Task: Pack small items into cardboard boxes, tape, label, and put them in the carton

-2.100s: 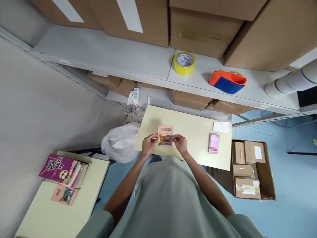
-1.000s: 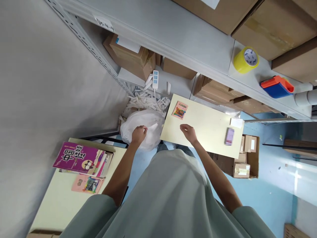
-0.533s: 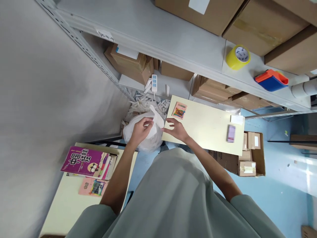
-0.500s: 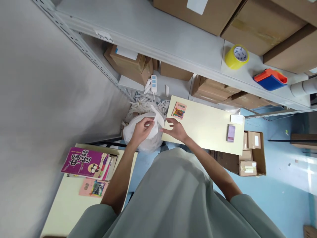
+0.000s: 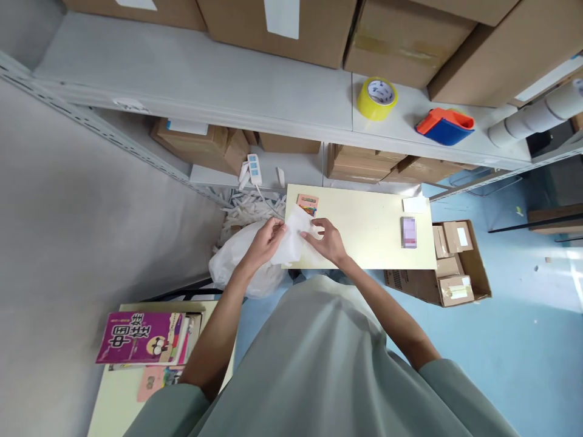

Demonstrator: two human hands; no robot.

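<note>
My left hand point(image 5: 268, 241) pinches the left edge of a thin white sheet point(image 5: 291, 238) between thumb and fingers. At the sheet's right side is my right hand point(image 5: 328, 240), its thumb lying against the sheet and its fingers curled at the edge. The sheet hangs over the left end of a pale yellow table point(image 5: 359, 227) and partly covers a small pink picture card or booklet point(image 5: 308, 204). Below my left hand sits a white plastic bag point(image 5: 248, 273).
A grey shelf point(image 5: 195, 76) with cardboard boxes point(image 5: 277, 27), yellow tape point(image 5: 377, 99) and an orange-blue tape dispenser point(image 5: 445, 127) spans the front. A power strip point(image 5: 254, 170) lies lower. Purple-covered books point(image 5: 141, 338) rest on a left table point(image 5: 113, 394); an open carton point(image 5: 480, 273) stands right.
The view has turned, shifting the shelf and tables. The white sheet has gone from over the plastic bag to the table's left end, and my right hand has closed in on its edge.
</note>
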